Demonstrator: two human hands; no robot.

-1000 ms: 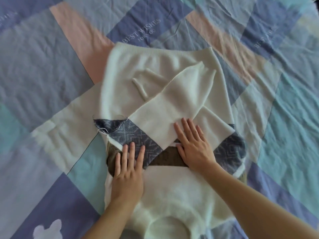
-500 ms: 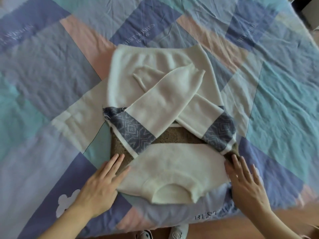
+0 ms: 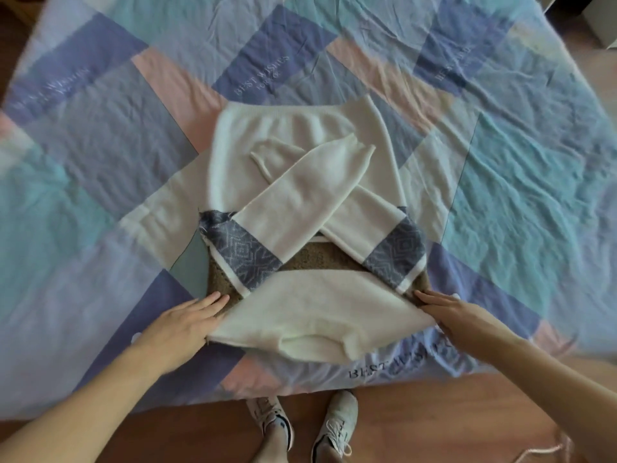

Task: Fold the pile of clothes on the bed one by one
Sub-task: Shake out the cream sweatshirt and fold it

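A white knit sweater [image 3: 302, 182] with blue patterned bands and a brown stripe lies flat on the patchwork bedspread [image 3: 100, 182]. Its sleeves are crossed over the body and its collar [image 3: 314, 344] points toward me at the bed's near edge. My left hand [image 3: 187, 320] lies with straight fingers at the sweater's near left corner, its thumb side hidden under the white edge. On the near right corner, my right hand [image 3: 462, 317] also has straight fingers, and the fabric edge covers its thumb side.
The bed's near edge [image 3: 334, 382] runs just behind the collar. Below it is wooden floor [image 3: 434, 422] with my two white sneakers [image 3: 303, 426]. A white piece of furniture [image 3: 601, 18] stands at the far right corner.
Both hands left the crossed sleeves, where they pressed flat, and moved outward and toward me to the sweater's near corners. The view pulled back, showing the floor and my shoes.
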